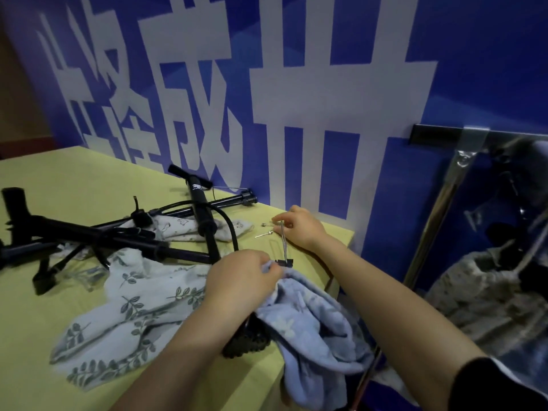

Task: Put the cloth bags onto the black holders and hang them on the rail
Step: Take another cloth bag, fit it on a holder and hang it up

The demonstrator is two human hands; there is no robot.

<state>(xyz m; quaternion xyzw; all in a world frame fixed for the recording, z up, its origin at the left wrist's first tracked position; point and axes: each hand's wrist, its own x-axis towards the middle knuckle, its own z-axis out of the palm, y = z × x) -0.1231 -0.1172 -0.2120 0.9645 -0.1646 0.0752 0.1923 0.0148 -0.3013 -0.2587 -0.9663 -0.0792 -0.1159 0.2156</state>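
Head view: the left hand (243,277) pinches the blue bag's (308,321) mouth; the right hand (299,226) pinches its thin cord (284,241) — both over the desk (74,179). Soft, light, floppy cloth — best held by the hem.

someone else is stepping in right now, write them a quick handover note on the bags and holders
Left hand grips the top of the blue floral bag, which covers a black holder at the table edge.
Right hand pinches the thin cord running up from that bag's mouth.
Done: one bagged holder seems to hang on the rail to the right.
Left: finish and hang the blue one; leaf-print bag, small-print bag and bare holders still lie on the table.
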